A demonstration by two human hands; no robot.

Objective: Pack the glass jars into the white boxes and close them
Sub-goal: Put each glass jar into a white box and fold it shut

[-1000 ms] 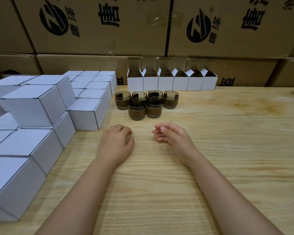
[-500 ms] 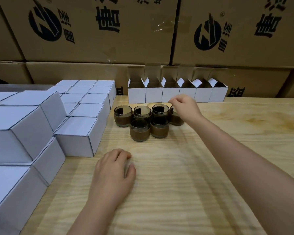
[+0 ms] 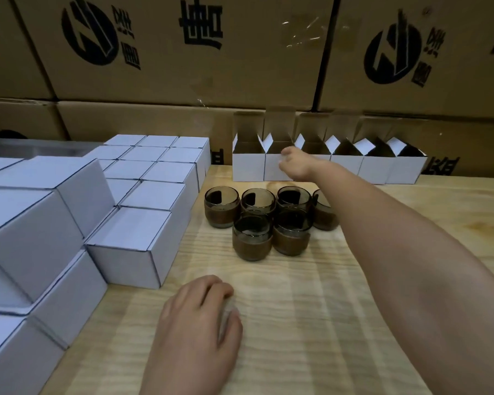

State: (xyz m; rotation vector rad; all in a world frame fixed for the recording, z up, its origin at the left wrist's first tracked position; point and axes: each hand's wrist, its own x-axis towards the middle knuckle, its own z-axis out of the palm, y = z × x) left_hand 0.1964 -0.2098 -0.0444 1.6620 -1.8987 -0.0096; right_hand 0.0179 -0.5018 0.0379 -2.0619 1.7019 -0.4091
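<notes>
Head view: the only view given; clock directions are read from the left hand (image 3: 200, 317), with 12 o'clock toward the far wall.
Left hand: laid palm-down on the tabletop (image 3: 311, 309) with fingers loosely curled; nothing is held.
Right hand (image 3: 294, 165): stretched to about 1 o'clock over the jars, with the thumb at the rim and the fingers against the front face of the second open box (image 3: 272, 171); whether the wall is pinched cannot be told.
Glass jars (image 3: 251, 240): six are counted, upright with mouths up, clustered at 12 to 1 o'clock between the left hand and the open boxes; the rightmost is partly hidden by the forearm.
Open white boxes (image 3: 374, 169): a row is set side by side along the far edge at 12 to 2 o'clock, with flaps raised and openings up; no jar is seen inside.
Key relation: the jars lie just in front of the open row, so a box drawn toward 6 o'clock is judged to meet them; lifting over them is called for.
Nearer hand: the right hand is at the boxes, while the left is nearer the front jars.
Closed white boxes (image 3: 131, 246): stacked at 9 to 11 o'clock, just beside the jars.
Open room: bare tabletop is seen at 3 o'clock and 6 o'clock.
Brown cartons (image 3: 183, 52): stacked behind the open row, so no room is left at 12 o'clock.
</notes>
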